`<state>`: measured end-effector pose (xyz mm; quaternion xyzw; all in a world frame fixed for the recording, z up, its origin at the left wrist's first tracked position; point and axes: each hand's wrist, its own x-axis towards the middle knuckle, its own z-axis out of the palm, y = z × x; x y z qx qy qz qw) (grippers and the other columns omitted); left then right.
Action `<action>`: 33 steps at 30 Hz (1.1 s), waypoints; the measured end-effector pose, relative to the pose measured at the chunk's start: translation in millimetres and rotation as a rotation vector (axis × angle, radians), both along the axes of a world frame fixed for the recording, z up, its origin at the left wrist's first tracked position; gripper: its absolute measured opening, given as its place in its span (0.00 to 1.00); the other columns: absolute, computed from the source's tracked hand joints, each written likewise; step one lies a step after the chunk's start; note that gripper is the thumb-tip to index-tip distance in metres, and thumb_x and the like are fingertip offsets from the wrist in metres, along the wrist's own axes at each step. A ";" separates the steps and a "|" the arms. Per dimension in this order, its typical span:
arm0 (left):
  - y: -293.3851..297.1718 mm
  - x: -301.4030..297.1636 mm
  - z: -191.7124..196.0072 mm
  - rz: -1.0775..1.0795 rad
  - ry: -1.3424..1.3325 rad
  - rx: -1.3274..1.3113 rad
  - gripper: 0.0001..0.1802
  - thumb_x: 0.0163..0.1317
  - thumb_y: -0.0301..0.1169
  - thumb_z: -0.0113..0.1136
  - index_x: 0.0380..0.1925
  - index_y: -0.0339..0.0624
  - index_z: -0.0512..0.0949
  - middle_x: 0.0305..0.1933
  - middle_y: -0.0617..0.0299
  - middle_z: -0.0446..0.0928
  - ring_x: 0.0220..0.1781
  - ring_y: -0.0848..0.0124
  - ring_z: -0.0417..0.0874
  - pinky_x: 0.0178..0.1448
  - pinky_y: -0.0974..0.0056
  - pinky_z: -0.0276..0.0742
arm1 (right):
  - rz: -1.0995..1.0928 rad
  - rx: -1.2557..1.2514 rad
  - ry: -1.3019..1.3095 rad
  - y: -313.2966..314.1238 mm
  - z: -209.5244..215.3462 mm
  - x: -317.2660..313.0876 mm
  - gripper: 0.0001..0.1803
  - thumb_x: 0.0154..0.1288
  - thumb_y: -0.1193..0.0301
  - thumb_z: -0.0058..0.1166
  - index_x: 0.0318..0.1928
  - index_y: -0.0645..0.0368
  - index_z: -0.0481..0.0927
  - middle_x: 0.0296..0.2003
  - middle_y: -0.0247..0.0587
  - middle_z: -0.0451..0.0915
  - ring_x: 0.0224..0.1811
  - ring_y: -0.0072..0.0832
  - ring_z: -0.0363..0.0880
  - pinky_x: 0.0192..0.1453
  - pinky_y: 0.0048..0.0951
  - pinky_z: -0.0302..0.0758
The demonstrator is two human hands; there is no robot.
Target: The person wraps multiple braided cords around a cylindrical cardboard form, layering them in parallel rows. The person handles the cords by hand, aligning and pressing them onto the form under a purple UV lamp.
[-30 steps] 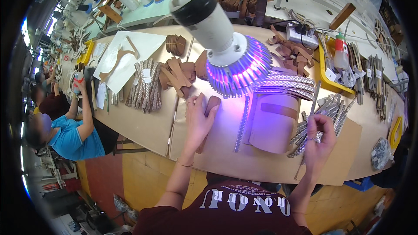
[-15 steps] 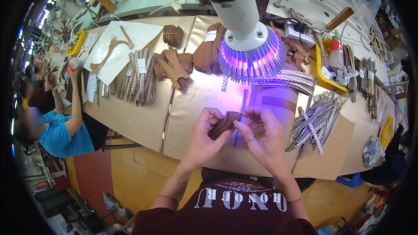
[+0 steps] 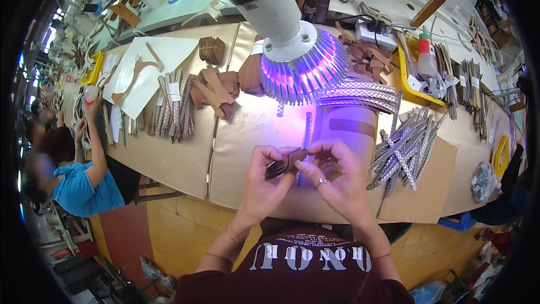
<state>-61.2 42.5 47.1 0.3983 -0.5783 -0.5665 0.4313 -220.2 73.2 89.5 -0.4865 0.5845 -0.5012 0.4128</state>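
My left hand (image 3: 264,183) and my right hand (image 3: 332,174) meet just above the near edge of the workbench (image 3: 185,160). Both grip one small brown leather piece (image 3: 285,162) between thumbs and fingertips. A ring shows on my right hand. Directly behind the hands a single woven strip (image 3: 306,129) lies under the purple glow of a white lamp (image 3: 281,28) that hangs over the bench.
Several silver woven strips (image 3: 402,149) are piled right of my hands, more brown leather pieces (image 3: 216,87) and strip bundles (image 3: 171,112) to the left. A yellow tray (image 3: 410,93) with a glue bottle (image 3: 427,59) sits far right. A person in a blue shirt (image 3: 84,188) works at left.
A second ago my hands were apart, the right one at the silver strip pile. They have come together at the bench's front edge and now both hold the brown leather piece.
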 end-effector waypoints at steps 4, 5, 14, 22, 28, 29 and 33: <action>2.3 -1.2 0.2 0.005 0.015 0.009 0.18 0.61 0.14 0.61 0.43 0.38 0.63 0.51 0.48 0.80 0.52 0.69 0.83 0.52 0.67 0.80 | 0.011 -0.001 0.026 1.0 0.6 -0.9 0.13 0.61 0.75 0.67 0.44 0.65 0.79 0.34 0.40 0.80 0.32 0.22 0.80 0.36 0.25 0.78; 2.6 -1.0 0.2 -0.001 -0.004 0.014 0.19 0.61 0.14 0.61 0.43 0.39 0.62 0.52 0.48 0.79 0.53 0.68 0.82 0.53 0.67 0.80 | 0.004 -0.002 0.027 1.1 1.2 -1.0 0.13 0.61 0.75 0.67 0.44 0.65 0.79 0.34 0.40 0.80 0.32 0.22 0.80 0.36 0.25 0.78; 4.0 -0.6 3.9 0.013 -0.086 -0.015 0.20 0.61 0.13 0.61 0.43 0.40 0.60 0.53 0.49 0.77 0.54 0.66 0.82 0.56 0.66 0.79 | 0.010 0.048 0.057 0.1 5.3 -1.2 0.14 0.60 0.75 0.68 0.44 0.63 0.79 0.36 0.36 0.81 0.36 0.22 0.82 0.39 0.23 0.81; 2.0 3.6 5.1 -0.006 -0.147 -0.045 0.20 0.60 0.13 0.62 0.42 0.40 0.61 0.52 0.49 0.78 0.53 0.68 0.82 0.56 0.67 0.78 | 0.035 0.050 0.070 -1.6 7.6 -2.6 0.12 0.60 0.75 0.68 0.43 0.63 0.80 0.38 0.37 0.81 0.36 0.22 0.82 0.39 0.23 0.81; 0.6 5.4 6.8 -0.039 -0.038 0.030 0.19 0.60 0.17 0.64 0.43 0.38 0.63 0.47 0.54 0.81 0.48 0.71 0.83 0.51 0.68 0.80 | 0.055 -0.193 0.244 -6.0 3.0 -2.9 0.08 0.60 0.77 0.65 0.40 0.59 0.82 0.39 0.41 0.78 0.36 0.33 0.83 0.35 0.32 0.81; -1.4 7.5 7.5 -0.094 0.072 0.076 0.18 0.62 0.20 0.63 0.45 0.38 0.63 0.48 0.55 0.80 0.49 0.72 0.82 0.52 0.67 0.79 | 0.051 -0.221 0.295 -6.5 1.0 -3.1 0.08 0.60 0.77 0.65 0.40 0.58 0.82 0.39 0.41 0.78 0.36 0.34 0.83 0.35 0.31 0.81; -7.3 14.9 7.8 -0.178 0.375 0.343 0.20 0.70 0.31 0.58 0.55 0.35 0.65 0.50 0.58 0.78 0.52 0.74 0.79 0.57 0.65 0.75 | 0.018 -0.352 0.483 -6.3 -9.0 1.6 0.13 0.54 0.77 0.66 0.41 0.53 0.84 0.40 0.38 0.78 0.35 0.33 0.82 0.34 0.29 0.80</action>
